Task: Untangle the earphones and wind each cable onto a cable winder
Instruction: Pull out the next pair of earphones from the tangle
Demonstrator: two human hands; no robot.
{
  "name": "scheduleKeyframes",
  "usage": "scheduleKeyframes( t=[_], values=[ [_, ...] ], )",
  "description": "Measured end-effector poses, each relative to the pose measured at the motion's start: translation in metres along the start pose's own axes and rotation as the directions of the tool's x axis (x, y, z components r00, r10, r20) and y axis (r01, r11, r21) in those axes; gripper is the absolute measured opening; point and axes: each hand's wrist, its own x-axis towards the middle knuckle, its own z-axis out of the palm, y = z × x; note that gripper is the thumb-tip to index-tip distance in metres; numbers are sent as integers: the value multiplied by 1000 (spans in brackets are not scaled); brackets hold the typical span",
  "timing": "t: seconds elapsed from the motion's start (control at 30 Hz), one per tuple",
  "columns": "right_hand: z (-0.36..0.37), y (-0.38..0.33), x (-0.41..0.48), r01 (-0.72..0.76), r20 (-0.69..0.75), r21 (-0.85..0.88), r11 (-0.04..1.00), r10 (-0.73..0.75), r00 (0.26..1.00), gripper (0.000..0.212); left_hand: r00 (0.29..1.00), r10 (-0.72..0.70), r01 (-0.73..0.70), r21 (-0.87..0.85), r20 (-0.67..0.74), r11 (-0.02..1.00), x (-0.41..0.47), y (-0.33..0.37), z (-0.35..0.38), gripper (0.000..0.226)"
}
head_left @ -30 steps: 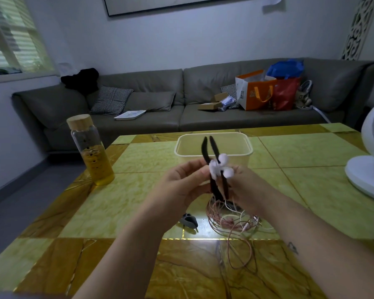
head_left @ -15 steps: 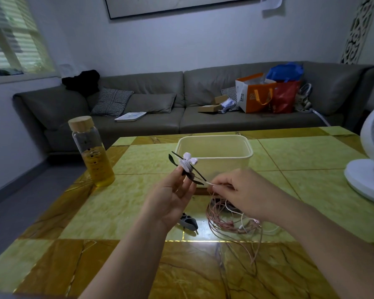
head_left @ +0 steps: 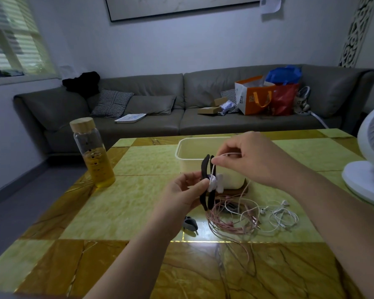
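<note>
**A:** Change from half a second back: the black cable winder [head_left: 204,169] now stands upright in the left hand [head_left: 181,197], where it was tipped over to the left.

**B:** And the right hand [head_left: 253,160] has come up off the table [head_left: 138,201]. It's pinching the cable [head_left: 213,172] just above the winder's top, drawn straight up from the white wraps at its middle.

**A:** Left thumb and fingers grip the winder's waist, held in front of the cream tub [head_left: 188,152].

**B:** Count: three winders. One is held, with a grey winder [head_left: 190,223] and a dark winder [head_left: 231,207] on the table, the dark one under wires. One pink tangle [head_left: 227,225], one white earphone set [head_left: 283,215] beside it, one bottle [head_left: 93,154], one fan [head_left: 371,169].
</note>
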Motion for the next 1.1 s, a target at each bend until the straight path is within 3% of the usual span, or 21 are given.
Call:
scheduleKeyframes(
  t=[0.13, 0.3, 0.43, 0.5, 0.57, 0.67, 0.77, 0.9, 1.0, 1.1],
  values=[
    [-6, 12, 4, -53, -33, 74, 996, 55, 998, 9, 997, 30, -34, 65, 71, 997, -2, -1, 0, 42],
    [-6, 24, 4, -140, 13, 310, 940, 143, 990, 19, 977, 63, -91, 132, 206, 987, -6, 5, 0, 35],
    [12, 40, 1, -282, 210, 632, 722, 191, 959, 45, 951, 128, -146, 42, 282, 988, -8, 13, 5, 26],
    [26, 40, -3, -340, 315, 760, 554, 145, 938, 28, 952, 158, -145, -70, 261, 987, -8, 17, 9, 24],
    [41, 33, -9, -374, 346, 795, 477, 149, 926, 21, 967, 157, -133, -129, 202, 983, -6, 19, 9, 24],
    [56, 23, -17, -342, 270, 754, 561, 210, 940, 35, 996, 82, -72, -178, 44, 981, -3, 17, 4, 34],
    [52, 18, -19, -358, 282, 617, 701, 228, 932, 21, 996, -43, 17, -290, -82, 957, 2, 12, 0, 43],
    [42, 11, -23, -290, 307, 429, 856, 164, 937, 22, 973, -159, 78, -411, -167, 908, 7, 12, 0, 14],
    [40, 10, -20, -177, 231, 168, 970, 136, 964, 23, 960, -194, 78, -478, -199, 875, 9, 10, 1, 12],
    [35, 11, -18, -43, 159, -163, 986, 69, 985, 24, 959, -200, 85, -469, -199, 879, 10, 7, 2, 12]
  ],
)
